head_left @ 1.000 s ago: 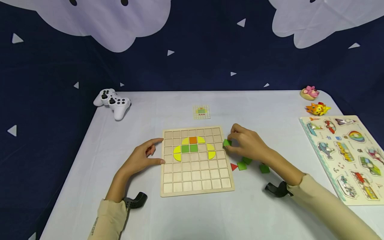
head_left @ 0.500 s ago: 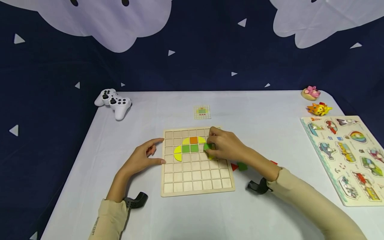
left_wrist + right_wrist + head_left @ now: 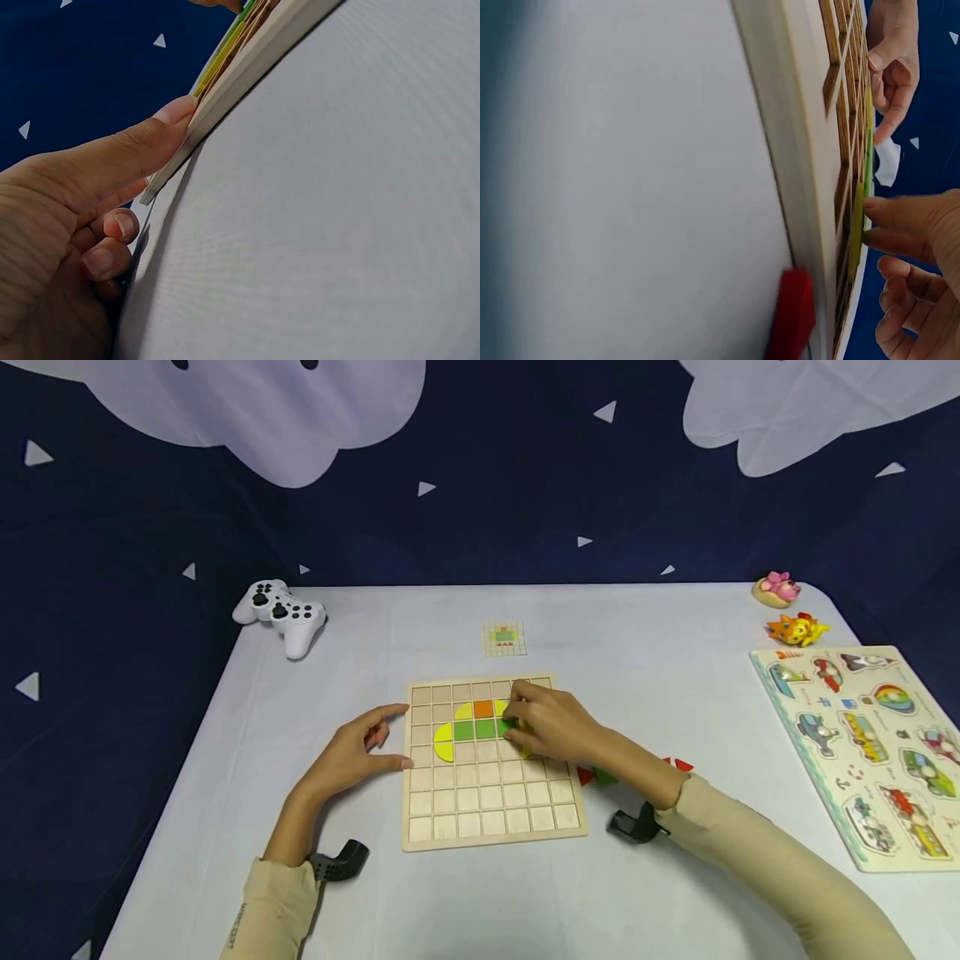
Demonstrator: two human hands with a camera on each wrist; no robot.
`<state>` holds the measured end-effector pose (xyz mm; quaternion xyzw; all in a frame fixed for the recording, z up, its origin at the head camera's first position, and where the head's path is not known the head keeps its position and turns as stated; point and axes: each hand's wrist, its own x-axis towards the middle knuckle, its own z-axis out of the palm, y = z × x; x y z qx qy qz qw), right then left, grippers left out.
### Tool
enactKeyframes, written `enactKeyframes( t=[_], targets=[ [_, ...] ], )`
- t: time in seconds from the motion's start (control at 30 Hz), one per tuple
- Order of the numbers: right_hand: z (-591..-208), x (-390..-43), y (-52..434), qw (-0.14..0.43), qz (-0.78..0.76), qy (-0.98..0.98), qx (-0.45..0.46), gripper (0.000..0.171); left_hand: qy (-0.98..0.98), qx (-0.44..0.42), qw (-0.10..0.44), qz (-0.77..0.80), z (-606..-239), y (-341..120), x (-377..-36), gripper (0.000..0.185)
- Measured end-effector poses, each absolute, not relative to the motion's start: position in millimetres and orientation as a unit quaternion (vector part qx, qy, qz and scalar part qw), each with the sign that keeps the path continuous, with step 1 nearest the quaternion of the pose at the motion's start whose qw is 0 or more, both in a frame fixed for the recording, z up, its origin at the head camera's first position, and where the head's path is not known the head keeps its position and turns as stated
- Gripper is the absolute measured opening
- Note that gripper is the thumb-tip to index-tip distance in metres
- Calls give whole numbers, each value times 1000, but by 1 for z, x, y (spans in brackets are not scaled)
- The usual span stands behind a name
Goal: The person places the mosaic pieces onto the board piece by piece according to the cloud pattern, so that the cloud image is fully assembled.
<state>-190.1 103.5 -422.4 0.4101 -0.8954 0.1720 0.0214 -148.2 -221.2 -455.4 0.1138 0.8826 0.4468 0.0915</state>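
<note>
A wooden grid board point(image 3: 491, 822) lies on the white table. Green square tiles point(image 3: 475, 729), an orange square tile point(image 3: 483, 709) and yellow quarter-round tiles point(image 3: 443, 742) sit in its cells. Over the upper right part of the grid, my right hand point(image 3: 558, 722) pinches another green square tile point(image 3: 507, 725) between thumb and fingers, right beside the green row. This hand partly hides the yellow tiles there. At the board's left edge my left hand point(image 3: 351, 750) rests with thumb and index finger spread along the rim; its other fingers are bent and touch no tile.
Red triangle tiles point(image 3: 682, 765) and green tiles point(image 3: 604, 777) lie right of the board, partly under my right arm. A small pattern card point(image 3: 505, 639) is behind it. Around them are a white game controller point(image 3: 281, 617), a picture puzzle board point(image 3: 862, 760) and two small figures point(image 3: 797, 629).
My right hand has carried a green square tile leftward from beside the board to the cell right of the green row. My left hand has stayed at the board's edge.
</note>
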Motion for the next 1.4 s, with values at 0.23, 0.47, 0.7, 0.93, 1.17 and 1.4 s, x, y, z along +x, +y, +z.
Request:
enactKeyframes(
  t=[0.23, 0.47, 0.7, 0.93, 1.17, 1.4],
  targets=[
    [-420, -189, 103, 13, 160, -900, 405, 20, 881, 112, 92, 450, -454, -220, -148, 78],
    [-408, -183, 124, -8, 177, -895, 409, 30, 880, 113, 94, 452, -457, -219, -149, 77],
    [-408, -168, 159, -5, 183, -899, 397, 33, 882, 111, 97, 448, -456, -219, -149, 78],
    [-410, -151, 195, -11, 193, -907, 374, 36, 881, 106, 96, 452, -453, -221, -147, 77],
    [-413, -138, 221, 8, 188, -911, 367, 29, 878, 110, 96, 456, -452, -221, -146, 78],
    [-423, -132, 229, 32, 193, -905, 377, 20, 878, 114, 95, 455, -453, -220, -147, 78]
  ],
)
